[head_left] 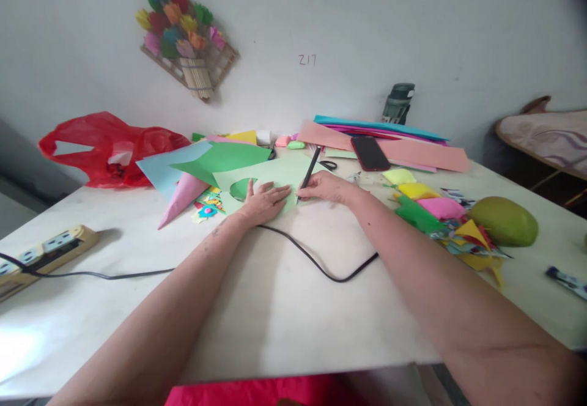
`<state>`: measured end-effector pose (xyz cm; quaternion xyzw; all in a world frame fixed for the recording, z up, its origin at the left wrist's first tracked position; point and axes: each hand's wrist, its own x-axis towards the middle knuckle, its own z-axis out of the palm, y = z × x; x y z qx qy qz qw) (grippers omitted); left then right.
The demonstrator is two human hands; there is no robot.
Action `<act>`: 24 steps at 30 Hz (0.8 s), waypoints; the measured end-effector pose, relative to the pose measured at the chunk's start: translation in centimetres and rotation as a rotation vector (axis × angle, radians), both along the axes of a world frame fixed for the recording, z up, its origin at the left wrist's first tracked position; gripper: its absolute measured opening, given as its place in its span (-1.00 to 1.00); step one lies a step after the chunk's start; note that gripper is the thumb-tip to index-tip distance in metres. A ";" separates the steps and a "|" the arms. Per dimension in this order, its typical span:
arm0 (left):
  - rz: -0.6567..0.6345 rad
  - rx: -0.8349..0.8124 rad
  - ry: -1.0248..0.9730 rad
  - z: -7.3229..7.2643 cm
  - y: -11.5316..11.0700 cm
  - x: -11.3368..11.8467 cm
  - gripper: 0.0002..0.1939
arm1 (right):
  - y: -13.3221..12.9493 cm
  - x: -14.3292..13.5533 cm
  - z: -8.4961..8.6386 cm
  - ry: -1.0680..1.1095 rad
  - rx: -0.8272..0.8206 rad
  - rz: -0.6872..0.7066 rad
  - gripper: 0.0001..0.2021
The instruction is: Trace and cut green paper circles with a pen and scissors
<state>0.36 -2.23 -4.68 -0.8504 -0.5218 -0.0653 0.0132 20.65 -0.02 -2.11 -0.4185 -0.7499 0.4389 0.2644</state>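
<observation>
A pale green paper sheet [284,172] lies on the table, with a rounded hole at its left part where darker green shows through. My left hand [265,201] rests flat on this sheet, fingers spread, just right of the hole. My right hand [328,187] grips a black pen [312,167], tilted with its tip down at the sheet's right part. Behind the hands lies a darker green sheet [224,160], partly over a light blue sheet [160,164]. Black scissor handles [329,165] show just beyond the pen.
A red plastic bag [114,149] sits back left, a power strip [50,253] front left. A phone [369,153] rests on stacked coloured paper [426,152]. Clay packets [440,208], paper scraps and a green fruit [504,221] are at right. A black cable [316,265] crosses the table.
</observation>
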 end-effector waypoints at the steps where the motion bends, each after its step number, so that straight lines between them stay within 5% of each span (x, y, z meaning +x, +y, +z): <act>1: -0.003 0.004 -0.001 0.0 0.0 0.0 -0.55 | 0.1 0.0 -0.1 -0.001 0.001 0.002 -0.71; 24: -0.038 -0.028 -0.016 0.6 -0.3 0.2 -0.57 | -0.8 -0.5 0.8 -0.060 0.002 -0.023 -0.73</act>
